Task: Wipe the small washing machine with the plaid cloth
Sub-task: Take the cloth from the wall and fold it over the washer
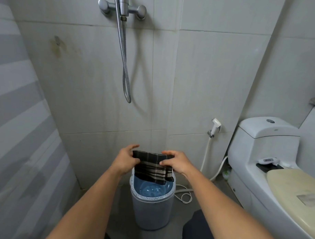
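Observation:
A small grey washing machine (152,214) stands on the bathroom floor in front of me, its lid raised and its blue tub visible inside. The dark plaid cloth (152,168) hangs stretched out above the machine's open top, covering the raised lid. My left hand (126,160) grips the cloth's upper left corner. My right hand (176,162) grips its upper right edge. Both forearms reach forward from the bottom of the head view.
A white toilet (269,169) with a closed cream lid stands at the right. A bidet sprayer (215,126) and its hose hang on the tiled wall. A shower hose (125,64) hangs above. A white cord (184,197) lies on the floor beside the machine.

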Demonstrator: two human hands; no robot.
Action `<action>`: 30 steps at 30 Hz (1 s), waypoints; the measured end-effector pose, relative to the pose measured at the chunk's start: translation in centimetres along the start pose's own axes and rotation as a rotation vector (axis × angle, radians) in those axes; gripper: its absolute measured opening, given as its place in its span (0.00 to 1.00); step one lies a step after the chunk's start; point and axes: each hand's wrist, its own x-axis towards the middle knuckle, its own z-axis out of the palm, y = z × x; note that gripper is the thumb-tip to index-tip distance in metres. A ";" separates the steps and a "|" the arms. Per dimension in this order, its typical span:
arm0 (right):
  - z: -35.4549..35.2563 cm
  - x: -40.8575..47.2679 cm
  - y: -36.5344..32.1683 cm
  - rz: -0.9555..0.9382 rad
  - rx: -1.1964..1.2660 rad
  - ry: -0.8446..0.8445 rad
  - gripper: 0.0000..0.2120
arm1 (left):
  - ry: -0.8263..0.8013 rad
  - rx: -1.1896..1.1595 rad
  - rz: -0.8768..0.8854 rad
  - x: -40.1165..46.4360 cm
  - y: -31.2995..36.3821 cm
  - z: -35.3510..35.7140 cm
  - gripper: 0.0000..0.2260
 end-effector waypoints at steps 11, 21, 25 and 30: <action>0.3 -0.1 -0.4 -0.119 0.055 0.034 0.08 | 0.134 0.105 0.021 0.8 -0.5 0.2 0.06; -0.9 0.2 -1.0 0.141 0.544 -0.174 0.22 | -0.211 -0.324 -0.229 0.7 -1.3 1.1 0.14; -0.8 0.3 -0.5 0.136 0.554 -0.196 0.26 | -0.121 -0.300 -0.210 0.9 -1.5 1.6 0.12; -0.5 0.2 -0.4 0.091 0.434 -0.128 0.19 | -0.170 -0.322 -0.204 0.8 -1.5 1.7 0.16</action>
